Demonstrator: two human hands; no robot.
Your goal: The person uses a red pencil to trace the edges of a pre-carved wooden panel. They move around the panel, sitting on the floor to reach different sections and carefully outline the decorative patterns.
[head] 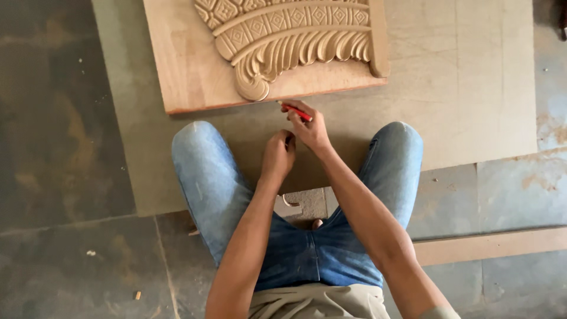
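Observation:
My right hand (310, 125) grips a red pencil (297, 111), its tip pointing toward the near edge of a carved wooden panel (195, 71). The panel bears raised leaf and diamond patterns (283, 41) and lies on a flat brown board (460, 88). My left hand (278, 155) is curled into a loose fist just beside and below the right hand, resting on the board; whether it holds anything is hidden. Both hands sit between my knees in blue jeans (207, 177).
The board lies on a grey stone floor (59, 147). A long wooden strip (490, 243) runs along the floor at the right. Small wood chips (137, 295) are scattered on the floor at the lower left.

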